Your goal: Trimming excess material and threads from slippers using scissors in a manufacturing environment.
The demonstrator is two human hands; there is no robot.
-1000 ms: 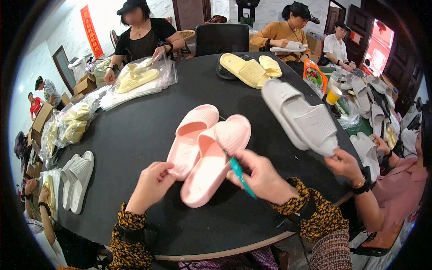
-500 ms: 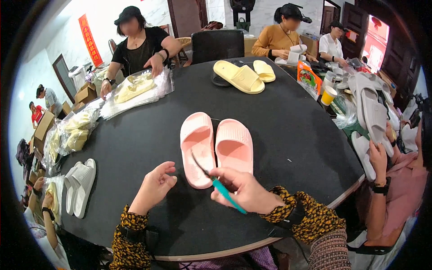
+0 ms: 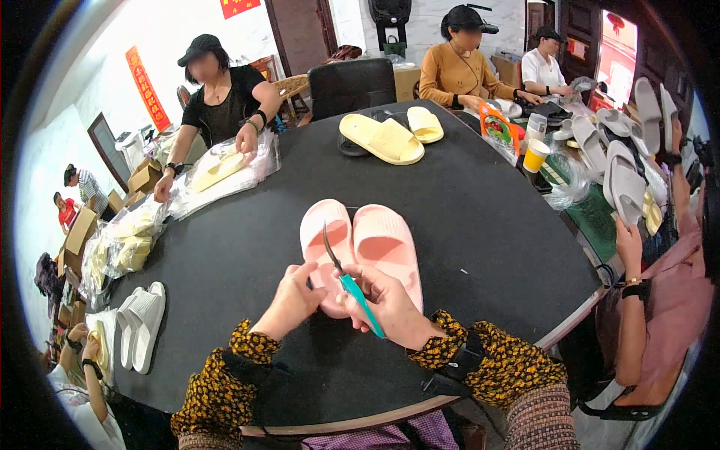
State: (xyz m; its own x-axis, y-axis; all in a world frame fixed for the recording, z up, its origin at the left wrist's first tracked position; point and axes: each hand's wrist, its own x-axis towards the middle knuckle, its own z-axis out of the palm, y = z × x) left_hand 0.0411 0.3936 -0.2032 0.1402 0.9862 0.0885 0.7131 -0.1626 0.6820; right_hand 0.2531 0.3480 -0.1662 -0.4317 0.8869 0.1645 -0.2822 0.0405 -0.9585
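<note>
A pair of pink slippers (image 3: 390, 244) lies side by side on the black table, toes pointing away from me. My right hand (image 3: 390, 300) is closed around a teal-handled tool with a slim curved metal blade (image 3: 363, 304). Its blade points away from me, above the left slipper. My left hand (image 3: 291, 301) is at the heel end of that same slipper, thumb and fingers apart, holding nothing. Whether its fingertips touch the slipper I cannot tell. Both hands partly cover the heel ends.
White slippers (image 3: 140, 330) lie at the left, beside bagged yellow ones (image 3: 129, 251). Yellow slippers (image 3: 384, 139) rest at the far side. A yellow cup (image 3: 535, 155) stands near grey slippers (image 3: 624, 180) at the right. Co-workers handle footwear around the table (image 3: 495, 225).
My left hand has moved right to the slipper's heel. The tool has turned more upright in my right hand. Across the table, a co-worker's hands have shifted over the bagged slippers.
</note>
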